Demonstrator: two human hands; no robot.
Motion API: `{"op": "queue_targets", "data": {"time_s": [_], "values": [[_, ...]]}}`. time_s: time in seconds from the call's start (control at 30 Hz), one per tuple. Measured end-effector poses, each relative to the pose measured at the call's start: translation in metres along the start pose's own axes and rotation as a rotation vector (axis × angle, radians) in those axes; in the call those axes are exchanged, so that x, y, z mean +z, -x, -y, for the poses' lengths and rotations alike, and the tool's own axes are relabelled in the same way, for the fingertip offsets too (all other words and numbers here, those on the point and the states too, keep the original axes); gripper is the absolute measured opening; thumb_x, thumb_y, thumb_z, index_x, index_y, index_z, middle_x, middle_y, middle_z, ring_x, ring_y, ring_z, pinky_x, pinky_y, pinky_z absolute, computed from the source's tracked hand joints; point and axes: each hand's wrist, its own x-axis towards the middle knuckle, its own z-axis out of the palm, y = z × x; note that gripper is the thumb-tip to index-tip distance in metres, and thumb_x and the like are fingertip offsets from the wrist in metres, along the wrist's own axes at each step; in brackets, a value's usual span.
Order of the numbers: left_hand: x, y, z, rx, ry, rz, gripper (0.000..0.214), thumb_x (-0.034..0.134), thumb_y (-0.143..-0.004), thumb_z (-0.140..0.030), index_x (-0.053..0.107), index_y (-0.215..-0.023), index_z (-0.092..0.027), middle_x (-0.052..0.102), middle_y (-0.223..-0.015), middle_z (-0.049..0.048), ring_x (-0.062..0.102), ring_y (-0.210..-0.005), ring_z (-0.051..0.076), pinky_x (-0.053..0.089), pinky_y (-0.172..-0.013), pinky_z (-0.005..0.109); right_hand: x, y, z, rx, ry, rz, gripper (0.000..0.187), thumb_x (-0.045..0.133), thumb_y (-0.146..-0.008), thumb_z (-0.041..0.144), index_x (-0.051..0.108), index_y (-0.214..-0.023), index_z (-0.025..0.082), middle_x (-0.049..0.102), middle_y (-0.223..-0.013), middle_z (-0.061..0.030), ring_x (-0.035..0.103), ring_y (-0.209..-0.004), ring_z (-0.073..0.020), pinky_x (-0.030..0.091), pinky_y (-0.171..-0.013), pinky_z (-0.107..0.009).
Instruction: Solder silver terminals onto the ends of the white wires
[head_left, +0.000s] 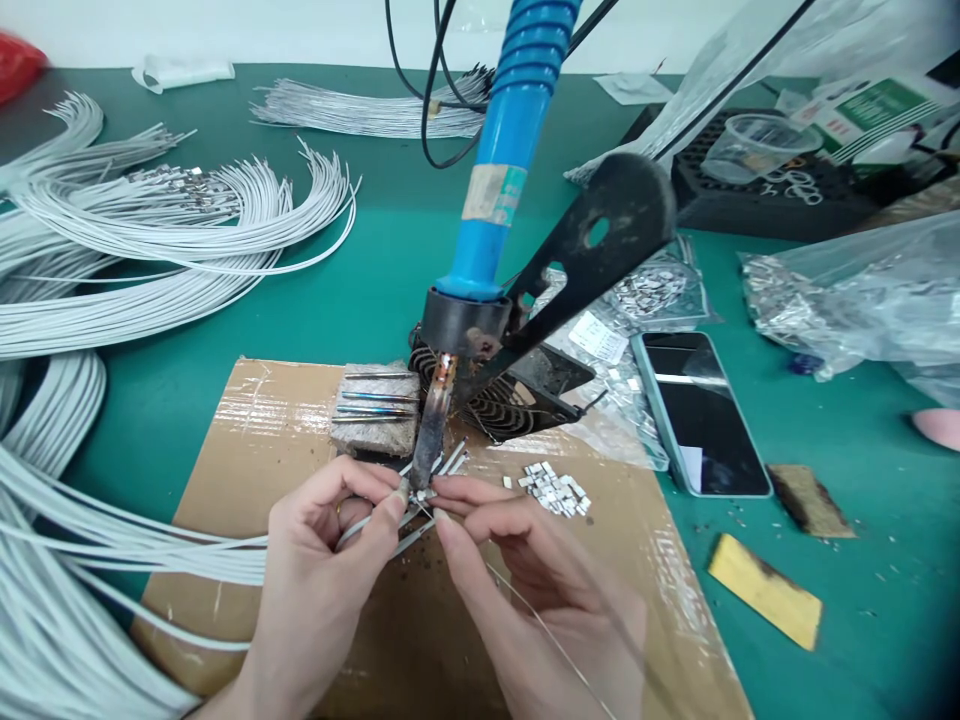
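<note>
A blue-handled soldering iron [491, 190] is fixed in a black stand [592, 250], its dark tip pointing down between my hands. My left hand [330, 560] pinches a white cable [356, 532] just left of the tip, and several more white cable ends fan out behind the fingers. On the right, my right hand [525, 580] is closed on a thin solder wire [551, 632], which trails down toward the bottom edge. A small metal piece [422, 494] sits at the tip between the fingertips; my fingers partly hide it.
Cardboard [240, 430] lies under the work. Small metal pieces [555, 488] are piled right of the tip. A grey block [375, 405] stands behind my left hand. Bundled white cables [135, 300] fill the left side. A phone [705, 415] and a yellow sponge [765, 590] lie right.
</note>
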Motion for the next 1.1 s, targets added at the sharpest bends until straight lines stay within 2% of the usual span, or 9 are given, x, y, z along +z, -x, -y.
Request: {"op": "queue_targets", "data": {"time_s": [0.27, 0.53, 0.77, 0.97, 1.1], "values": [[0.0002, -0.0020, 0.0011, 0.013, -0.008, -0.003, 0.019, 0.078, -0.083, -0.013, 0.073, -0.066, -0.020, 0.075, -0.080, 0.0002, 0.064, -0.064, 0.010, 0.050, -0.058, 0.016, 0.0007, -0.0004, -0.0013, -0.027, 0.030, -0.003, 0.022, 0.077, -0.089, 0.023, 0.067, -0.070, 0.024, 0.082, -0.096, -0.0037, 0.078, -0.093, -0.0203, 0.061, -0.086, -0.029], [0.0002, -0.0012, 0.0001, 0.016, -0.008, -0.002, 0.019, 0.077, -0.082, -0.012, 0.073, -0.066, -0.021, 0.075, -0.079, -0.0012, 0.063, -0.062, 0.008, 0.049, -0.057, 0.014, 0.0008, -0.0006, -0.0011, -0.041, 0.008, -0.003, 0.019, 0.079, -0.087, 0.020, 0.069, -0.072, 0.025, 0.082, -0.097, -0.0004, 0.078, -0.093, -0.0178, 0.060, -0.086, -0.026], [-0.0008, -0.0021, 0.0005, 0.003, -0.007, -0.003, 0.019, 0.077, -0.084, -0.012, 0.073, -0.067, -0.020, 0.075, -0.080, -0.0016, 0.062, -0.062, 0.008, 0.049, -0.057, 0.014, 0.0010, -0.0006, -0.0006, -0.028, 0.014, 0.007, 0.021, 0.077, -0.089, 0.022, 0.067, -0.070, 0.024, 0.082, -0.095, -0.0015, 0.078, -0.094, -0.0185, 0.060, -0.086, -0.027], [-0.0011, -0.0013, 0.0026, 0.011, 0.000, 0.008, 0.019, 0.077, -0.084, -0.011, 0.074, -0.067, -0.021, 0.076, -0.080, -0.0023, 0.066, -0.066, 0.008, 0.051, -0.063, 0.013, 0.0013, 0.0001, -0.0019, -0.022, 0.000, -0.002, 0.021, 0.077, -0.089, 0.021, 0.068, -0.071, 0.025, 0.081, -0.095, 0.0012, 0.077, -0.094, -0.0156, 0.059, -0.086, -0.023], [-0.0023, -0.0010, 0.0021, 0.015, -0.010, 0.023, 0.018, 0.078, -0.083, -0.012, 0.075, -0.068, -0.021, 0.076, -0.080, -0.0025, 0.064, -0.064, 0.007, 0.049, -0.059, 0.012, 0.0009, 0.0001, -0.0014, -0.033, -0.006, 0.009, 0.020, 0.077, -0.089, 0.020, 0.068, -0.072, 0.025, 0.081, -0.095, 0.0025, 0.077, -0.093, -0.0137, 0.058, -0.084, -0.020]]}}
